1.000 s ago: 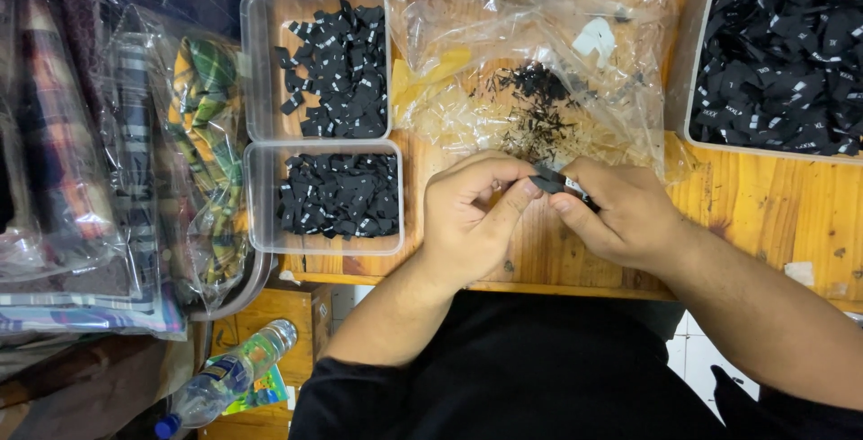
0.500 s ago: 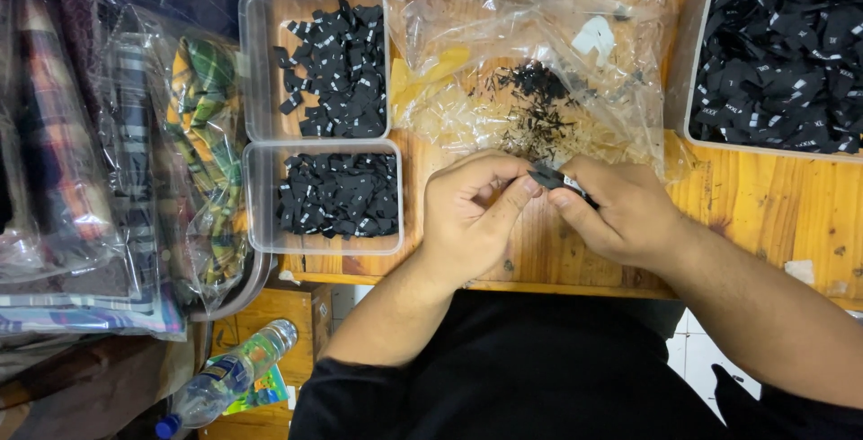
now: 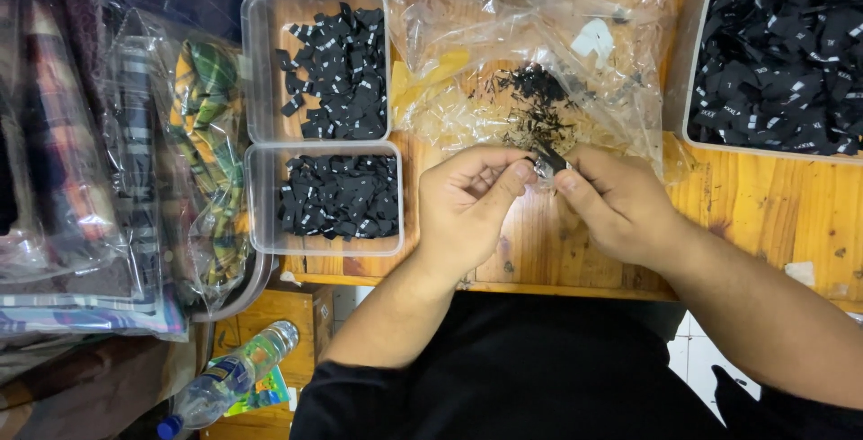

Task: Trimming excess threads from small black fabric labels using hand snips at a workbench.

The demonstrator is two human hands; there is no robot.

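Nothing has shifted: both hands' fingers pinch black label.

My one head camera looks steeply down, close over both hands, the bench stretching beyond them.

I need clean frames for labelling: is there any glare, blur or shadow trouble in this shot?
Head view: sharp overall; glare streaks on the clear plastic bag; both hands evenly lit, soft shadow beneath; the small black label between the fingertips is too small to resolve; left-edge bagged fabrics dimmer.
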